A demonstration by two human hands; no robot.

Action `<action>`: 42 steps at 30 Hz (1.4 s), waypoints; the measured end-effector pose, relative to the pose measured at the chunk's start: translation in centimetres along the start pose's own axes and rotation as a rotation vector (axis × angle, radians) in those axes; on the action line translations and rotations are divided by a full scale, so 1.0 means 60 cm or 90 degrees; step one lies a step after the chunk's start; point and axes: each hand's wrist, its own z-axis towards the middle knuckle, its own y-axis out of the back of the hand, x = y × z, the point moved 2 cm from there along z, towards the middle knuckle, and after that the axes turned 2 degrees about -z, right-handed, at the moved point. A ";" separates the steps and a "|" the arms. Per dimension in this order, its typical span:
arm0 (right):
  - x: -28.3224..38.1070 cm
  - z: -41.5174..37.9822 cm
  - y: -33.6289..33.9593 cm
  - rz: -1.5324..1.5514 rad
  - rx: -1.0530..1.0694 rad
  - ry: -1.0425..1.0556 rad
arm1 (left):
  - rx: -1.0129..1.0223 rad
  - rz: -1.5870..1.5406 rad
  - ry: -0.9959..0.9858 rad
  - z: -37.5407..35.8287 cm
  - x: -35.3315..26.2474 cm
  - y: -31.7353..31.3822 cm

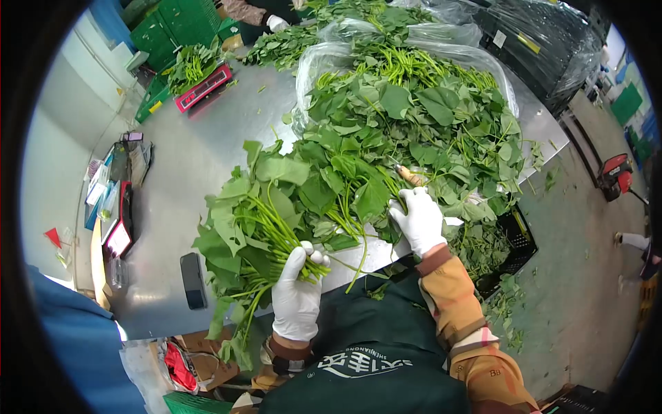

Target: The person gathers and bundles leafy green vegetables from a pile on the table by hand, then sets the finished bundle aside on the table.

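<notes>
Your left hand (296, 293) clamped the bunch (258, 228); your right hand (419, 219) gripped a knife (409, 175) mid-frame, which risked nicking stems.

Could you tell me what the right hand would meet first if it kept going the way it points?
Probably the heap of loose green leafy stems: the white-gloved right hand points up into it.

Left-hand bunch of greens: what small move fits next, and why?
Probably the right hand pulls a few more stems from the leafy pile into the bunch. The left hand grips its stems; the right already rests in the pile.
</notes>
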 end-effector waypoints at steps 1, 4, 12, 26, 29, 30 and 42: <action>-0.007 0.004 -0.016 -0.040 -0.021 -0.020 | -0.023 0.003 -0.007 -0.001 -0.002 0.006; -0.031 0.012 -0.021 -0.045 -0.009 -0.065 | -0.070 0.005 -0.018 0.003 -0.006 0.022; -0.070 0.032 0.090 0.906 -0.113 -0.457 | -0.077 0.011 0.001 0.005 0.005 0.023; -0.062 -0.016 0.095 0.740 -0.129 -0.408 | -0.058 0.065 0.017 0.007 0.021 0.015; -0.028 -0.020 0.110 0.779 -0.061 -0.402 | -0.044 0.089 0.017 0.011 0.030 0.015; -0.011 -0.021 0.112 0.806 -0.027 -0.401 | -0.050 0.098 0.027 0.013 0.035 0.015; 0.156 -0.069 0.109 0.668 0.387 -0.199 | -0.011 0.233 0.115 0.016 0.055 0.071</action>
